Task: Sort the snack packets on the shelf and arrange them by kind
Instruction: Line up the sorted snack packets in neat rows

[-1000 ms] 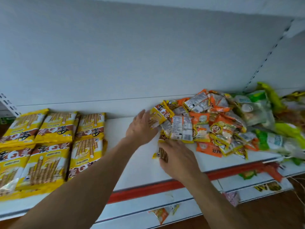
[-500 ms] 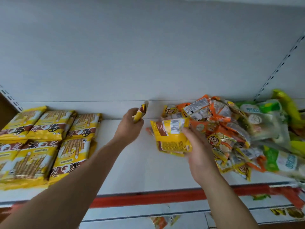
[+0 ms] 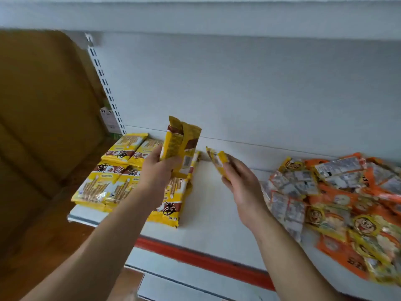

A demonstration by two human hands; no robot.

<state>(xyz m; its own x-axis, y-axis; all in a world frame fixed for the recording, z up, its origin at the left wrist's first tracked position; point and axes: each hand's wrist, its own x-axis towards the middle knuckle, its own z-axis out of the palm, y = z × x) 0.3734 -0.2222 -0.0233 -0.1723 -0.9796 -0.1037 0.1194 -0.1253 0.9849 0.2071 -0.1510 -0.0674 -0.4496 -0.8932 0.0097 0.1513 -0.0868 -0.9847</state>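
Two hands mid-frame, both loaded: left hand fingers curled round upright yellow packets, right hand pinching one thin yellow packet. Sorting step underway. Next, likely: lay both beside sorted yellow rows centre-left; mixed heap waits right.

A white shelf runs from left to right. Its near edge has a red strip along it. Behind it, on the far side, stands a plain pale back wall. Another white shelf hangs above, across the top. On the left, a metal rail with little slots goes up the back wall. Left of the rail is a big brown board. Low down and near is one more white shelf. The light is soft and even.
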